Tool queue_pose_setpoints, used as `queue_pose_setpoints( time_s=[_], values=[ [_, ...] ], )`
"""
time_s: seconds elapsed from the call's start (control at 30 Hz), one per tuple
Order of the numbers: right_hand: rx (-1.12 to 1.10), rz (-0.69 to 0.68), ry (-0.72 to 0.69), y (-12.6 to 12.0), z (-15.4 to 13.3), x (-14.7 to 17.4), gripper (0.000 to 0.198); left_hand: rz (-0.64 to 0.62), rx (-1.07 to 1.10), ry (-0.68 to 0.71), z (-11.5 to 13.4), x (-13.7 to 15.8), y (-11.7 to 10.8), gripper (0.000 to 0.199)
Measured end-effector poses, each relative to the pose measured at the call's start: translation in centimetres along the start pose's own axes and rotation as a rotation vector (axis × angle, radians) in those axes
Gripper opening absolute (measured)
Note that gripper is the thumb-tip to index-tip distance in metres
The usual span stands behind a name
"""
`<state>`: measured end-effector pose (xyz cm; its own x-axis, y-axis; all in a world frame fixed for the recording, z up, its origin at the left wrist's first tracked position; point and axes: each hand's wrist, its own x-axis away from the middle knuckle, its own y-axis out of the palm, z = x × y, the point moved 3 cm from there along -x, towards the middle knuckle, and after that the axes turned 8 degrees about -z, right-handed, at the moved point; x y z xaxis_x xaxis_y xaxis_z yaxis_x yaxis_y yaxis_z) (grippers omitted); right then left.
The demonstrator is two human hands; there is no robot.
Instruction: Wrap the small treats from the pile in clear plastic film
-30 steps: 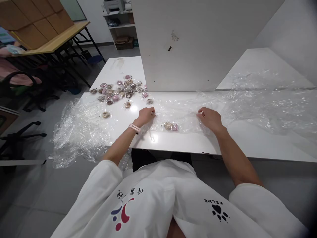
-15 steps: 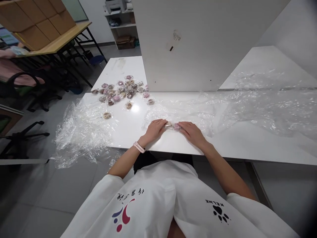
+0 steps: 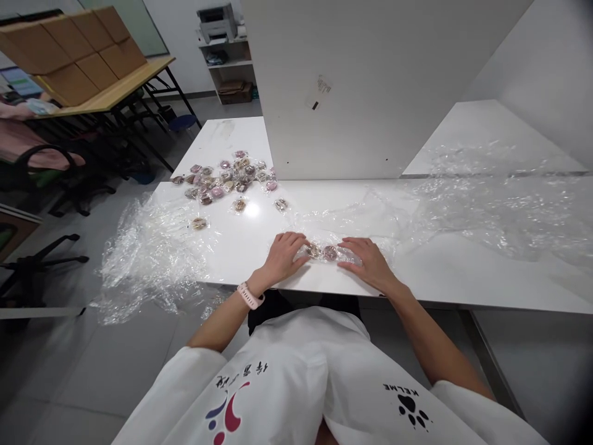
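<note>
Two small clear-wrapped packets lie side by side on the bubble-wrap-like clear plastic sheet (image 3: 370,216) in front of me: a tan packet (image 3: 314,250) and a pinkish-brown packet (image 3: 330,252). My left hand (image 3: 283,258) is at the left of the tan packet, thumb apart from the fingers, fingertips at its edge. On the other side, my right hand (image 3: 368,262) curves with fingers and thumb apart beside the pinkish-brown packet. Whether either hand touches the plastic over the packets I cannot tell.
A pile of similar wrapped packets (image 3: 231,176) lies at the back left of the white table (image 3: 259,259). Crumpled clear plastic (image 3: 152,259) hangs over the table's left end. More film (image 3: 500,210) stretches right. A white panel (image 3: 347,93) rises behind.
Both hands have drawn apart from the packets and loosened, with fingers and thumbs now spread. The two packets now show more fully between them. The view has tilted slightly upward.
</note>
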<state>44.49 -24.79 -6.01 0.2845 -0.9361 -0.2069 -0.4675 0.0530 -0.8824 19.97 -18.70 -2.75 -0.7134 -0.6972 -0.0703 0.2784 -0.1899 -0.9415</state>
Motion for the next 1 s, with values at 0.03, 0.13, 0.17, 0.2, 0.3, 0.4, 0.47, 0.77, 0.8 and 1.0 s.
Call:
queue_pose_setpoints(
  time_s=[0.03,0.13,0.17,0.2,0.3,0.4,0.47,0.77,0.8,1.0],
  values=[
    [0.007,-0.026,-0.053,0.1,0.0,0.7,0.039,-0.022,0.007,0.050,-0.2,0.8,0.3,0.031],
    [0.015,0.017,-0.055,0.4,0.3,1.9,0.031,-0.017,0.048,0.016,-1.6,2.2,1.2,0.023],
    [0.011,0.052,-0.025,0.4,0.3,2.0,0.030,-0.002,0.061,-0.034,-2.1,2.1,1.3,0.022],
    [0.009,0.084,0.021,0.4,0.4,1.8,0.032,0.007,0.068,-0.092,-2.5,1.8,1.3,0.023],
    [-0.047,0.094,0.227,0.0,0.9,0.6,0.039,-0.027,0.056,-0.251,-3.2,-0.1,0.8,0.026],
    [-0.112,-0.054,0.398,-0.4,1.3,-1.1,0.037,-0.119,0.028,-0.314,-2.9,-2.5,0.1,0.022],
    [-0.027,-0.120,0.466,-0.7,1.1,-1.9,0.032,-0.143,-0.011,-0.337,-2.4,-3.6,-0.3,0.017],
    [0.168,0.194,0.118,0.2,-2.9,1.8,0.027,0.052,-0.055,-0.040,1.9,1.1,2.7,0.060],
    [0.149,0.171,0.127,0.7,-2.9,2.2,0.027,0.036,-0.023,-0.085,1.8,1.3,3.5,0.065],
    [0.085,0.178,0.230,2.1,-2.6,1.4,0.024,0.155,0.283,-0.404,1.0,-1.5,6.5,0.061]
  ],
)
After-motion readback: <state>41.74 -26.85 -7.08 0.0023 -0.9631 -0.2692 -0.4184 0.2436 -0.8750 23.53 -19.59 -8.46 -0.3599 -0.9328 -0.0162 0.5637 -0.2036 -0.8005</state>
